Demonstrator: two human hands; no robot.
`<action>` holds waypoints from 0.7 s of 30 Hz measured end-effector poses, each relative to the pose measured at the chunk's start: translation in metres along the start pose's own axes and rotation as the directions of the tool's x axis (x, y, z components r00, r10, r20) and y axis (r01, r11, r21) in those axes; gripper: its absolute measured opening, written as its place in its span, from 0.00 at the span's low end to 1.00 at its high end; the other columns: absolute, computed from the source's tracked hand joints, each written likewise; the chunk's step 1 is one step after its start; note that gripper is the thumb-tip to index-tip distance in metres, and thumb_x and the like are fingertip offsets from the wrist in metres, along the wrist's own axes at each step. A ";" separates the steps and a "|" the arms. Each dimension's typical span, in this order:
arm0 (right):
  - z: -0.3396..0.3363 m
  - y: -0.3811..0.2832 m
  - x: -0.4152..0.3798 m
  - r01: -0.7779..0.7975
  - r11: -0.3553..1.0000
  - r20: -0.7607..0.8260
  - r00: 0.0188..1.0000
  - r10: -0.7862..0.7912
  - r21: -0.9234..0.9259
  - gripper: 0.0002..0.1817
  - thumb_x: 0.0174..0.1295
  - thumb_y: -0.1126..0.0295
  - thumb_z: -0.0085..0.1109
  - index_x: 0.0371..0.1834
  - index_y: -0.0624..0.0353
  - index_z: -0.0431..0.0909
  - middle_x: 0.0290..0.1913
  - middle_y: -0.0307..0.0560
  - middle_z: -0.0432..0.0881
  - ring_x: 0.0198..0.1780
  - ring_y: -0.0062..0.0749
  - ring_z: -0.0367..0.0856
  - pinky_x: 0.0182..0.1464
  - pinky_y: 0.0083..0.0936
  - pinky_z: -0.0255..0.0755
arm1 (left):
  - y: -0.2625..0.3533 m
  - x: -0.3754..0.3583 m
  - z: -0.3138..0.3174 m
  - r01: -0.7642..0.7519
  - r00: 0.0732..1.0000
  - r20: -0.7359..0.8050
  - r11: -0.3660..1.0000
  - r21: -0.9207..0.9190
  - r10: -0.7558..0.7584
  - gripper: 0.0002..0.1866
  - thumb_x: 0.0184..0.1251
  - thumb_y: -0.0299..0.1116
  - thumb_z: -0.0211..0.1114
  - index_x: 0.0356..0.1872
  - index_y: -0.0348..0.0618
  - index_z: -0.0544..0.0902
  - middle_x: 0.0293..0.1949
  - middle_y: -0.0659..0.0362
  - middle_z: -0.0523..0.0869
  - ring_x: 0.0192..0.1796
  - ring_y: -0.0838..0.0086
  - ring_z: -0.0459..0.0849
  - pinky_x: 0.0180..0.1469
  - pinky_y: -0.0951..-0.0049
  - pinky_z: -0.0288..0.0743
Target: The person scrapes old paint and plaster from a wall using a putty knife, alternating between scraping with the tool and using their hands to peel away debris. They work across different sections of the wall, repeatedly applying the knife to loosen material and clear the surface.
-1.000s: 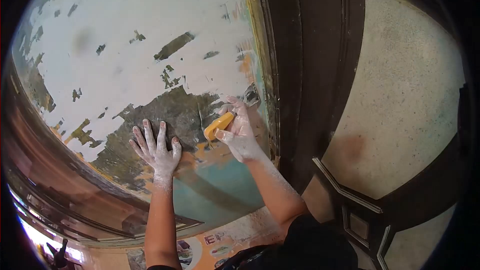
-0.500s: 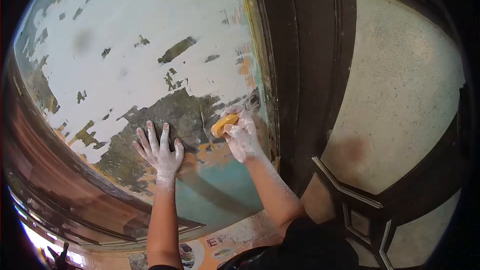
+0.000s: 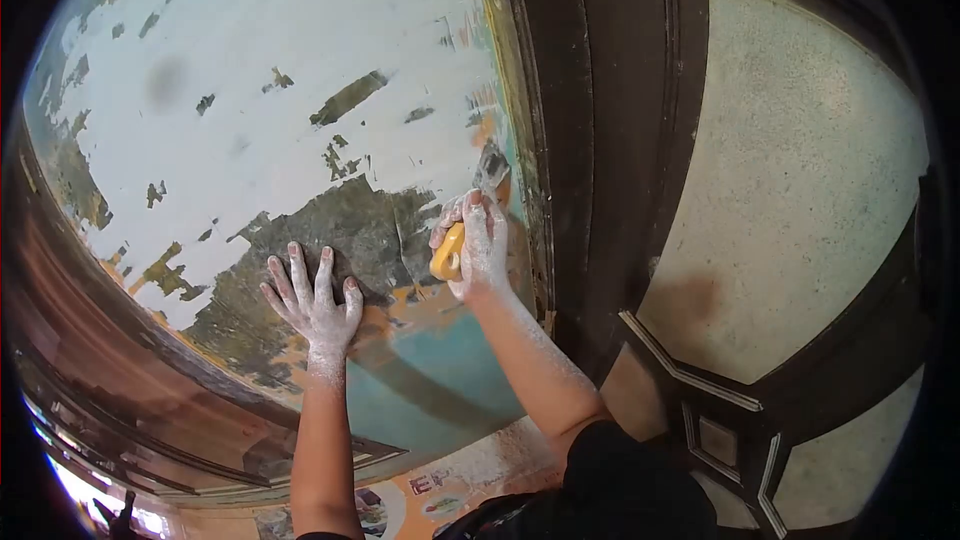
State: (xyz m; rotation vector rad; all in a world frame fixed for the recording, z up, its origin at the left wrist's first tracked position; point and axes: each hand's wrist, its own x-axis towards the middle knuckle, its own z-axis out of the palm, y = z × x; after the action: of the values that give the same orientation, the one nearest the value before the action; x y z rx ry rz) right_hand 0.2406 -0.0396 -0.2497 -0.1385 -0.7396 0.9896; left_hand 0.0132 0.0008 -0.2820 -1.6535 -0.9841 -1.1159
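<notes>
A wall panel (image 3: 260, 20) carries patchy white coating with dark grey-green areas, and bare teal paint along its lower part. My left hand (image 3: 318, 305), dusted white, lies flat with fingers spread on the dark patch (image 3: 360, 225). My right hand (image 3: 480, 250), also white with dust, is wrapped round the yellow handle (image 3: 447, 253) of a scraper. Its metal blade (image 3: 491, 168) shows beyond my fingers and rests near the panel's right edge.
Dark wooden framing (image 3: 620, 120) runs along the right, around a speckled pale panel (image 3: 790, 180). A curved brown wooden frame (image 3: 110, 340) borders the lower left. Below lies a printed sheet (image 3: 470, 480) with dust on it.
My right hand has turned at the wrist, and the scraper's blade now points up along the panel edge and shows more clearly. My left hand stays spread on the dark patch.
</notes>
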 end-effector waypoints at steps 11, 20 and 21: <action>0.030 0.015 0.007 0.028 1.000 0.001 1.000 -0.028 -0.002 0.09 0.76 0.64 0.56 0.44 0.56 0.71 0.30 0.39 0.75 0.26 0.26 0.78 0.31 0.28 0.78 | -0.001 -0.002 0.000 -0.011 1.000 -0.008 1.000 0.018 0.011 0.26 0.70 0.50 0.57 0.69 0.60 0.77 0.76 0.51 0.68 0.80 0.43 0.58 0.79 0.37 0.40; 0.045 0.004 0.019 0.011 1.000 -0.131 0.991 -0.009 0.016 0.11 0.75 0.63 0.58 0.40 0.57 0.71 0.26 0.39 0.75 0.24 0.26 0.81 0.29 0.25 0.78 | -0.002 -0.001 0.002 -0.013 1.000 -0.012 1.000 0.018 0.014 0.26 0.71 0.50 0.57 0.69 0.61 0.77 0.76 0.50 0.69 0.79 0.43 0.59 0.78 0.37 0.42; 0.042 -0.007 0.026 0.073 0.994 -0.129 0.990 -0.062 0.085 0.12 0.75 0.62 0.59 0.38 0.56 0.71 0.25 0.38 0.75 0.23 0.26 0.80 0.29 0.25 0.78 | -0.001 -0.002 0.002 -0.008 1.000 -0.002 1.000 0.027 0.008 0.26 0.71 0.50 0.57 0.69 0.61 0.77 0.76 0.50 0.69 0.79 0.42 0.59 0.78 0.37 0.42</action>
State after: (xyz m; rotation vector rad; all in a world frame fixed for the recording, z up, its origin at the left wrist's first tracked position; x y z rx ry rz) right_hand 0.2281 -0.0315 -0.2026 -0.0965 -0.5799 0.9388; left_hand 0.0117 0.0028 -0.2840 -1.6330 -0.9862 -1.0950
